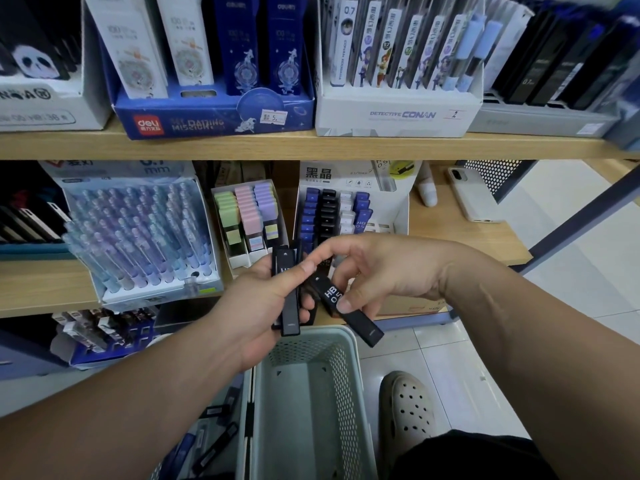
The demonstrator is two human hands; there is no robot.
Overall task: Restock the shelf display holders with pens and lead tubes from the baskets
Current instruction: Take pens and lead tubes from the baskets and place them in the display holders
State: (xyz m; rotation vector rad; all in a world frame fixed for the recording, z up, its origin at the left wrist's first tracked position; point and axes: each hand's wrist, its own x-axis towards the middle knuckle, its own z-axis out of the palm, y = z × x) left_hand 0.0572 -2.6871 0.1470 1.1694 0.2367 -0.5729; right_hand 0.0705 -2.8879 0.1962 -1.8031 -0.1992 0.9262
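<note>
Grips, two: left grip [249,313] clasps a bundle of black lead tubes [290,318]; right grip [377,268] pinches one black tube marked HB 0.5 [360,322], just right of the bundle. Beyond both we log the lead-tube display holder [400,211], part filled; below them, a pale basket [343,375].

Cardboard lead-tube holder [346,209] on wooden shelf [485,247], pastel note box [249,216] left of it, white phone [472,195] right, perforated plastic basket [348,382] on floor [571,278] below.
</note>
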